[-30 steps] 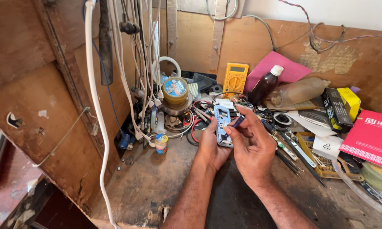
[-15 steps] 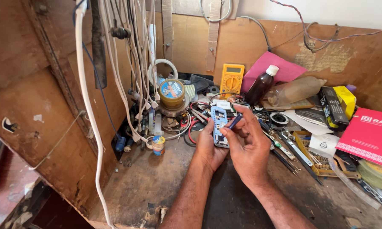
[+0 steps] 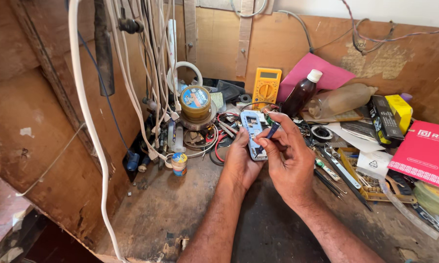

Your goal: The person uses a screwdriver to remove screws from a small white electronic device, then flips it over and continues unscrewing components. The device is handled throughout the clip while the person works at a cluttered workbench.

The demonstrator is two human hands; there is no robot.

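My left hand [image 3: 240,163] cradles a small opened phone body [image 3: 254,132], light blue and white, held upright over the worn wooden bench. My right hand [image 3: 288,158] pinches a thin dark-blue screwdriver [image 3: 270,133] between thumb and forefinger. Its tip rests against the lower middle of the phone's face. Both forearms reach in from the bottom edge.
A yellow multimeter [image 3: 266,86] leans on the back board beside a dark bottle [image 3: 302,92]. A round tin [image 3: 195,101] and hanging white cables [image 3: 153,73] crowd the left. Hand tools [image 3: 339,170], a red box [image 3: 426,151] and yellow box [image 3: 400,109] lie at right.
The view has shifted slightly. My hands stay together on the phone, with the screwdriver still at its face.
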